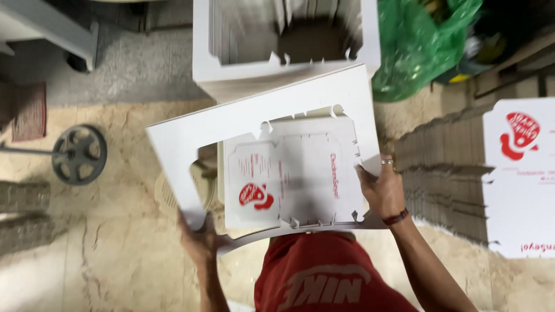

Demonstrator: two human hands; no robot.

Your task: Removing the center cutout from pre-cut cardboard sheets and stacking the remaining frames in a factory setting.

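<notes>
Where the view looks straight down past a red shirt (pixel 324 277) at the near edge, the left hand (pixel 199 237) is closed on the near left corner of a white cardboard frame (pixel 243 118), a die-cut sheet with its middle punched out. The right hand (pixel 383 188), wearing a ring and a dark wristband, pinches the frame's right edge between thumb and fingers. The frame is held tilted above the floor, and through its opening shows a flat white box blank (pixel 295 173) printed with red marks, lying just beneath. To the right stands a stack of like blanks (pixel 457 173) with a printed sheet on top. On the left floor lies a grey metal wheel (pixel 79 154). Farther off rests a pile of white frames (pixel 286 75), and at far right a green plastic bag (pixel 416 46).
</notes>
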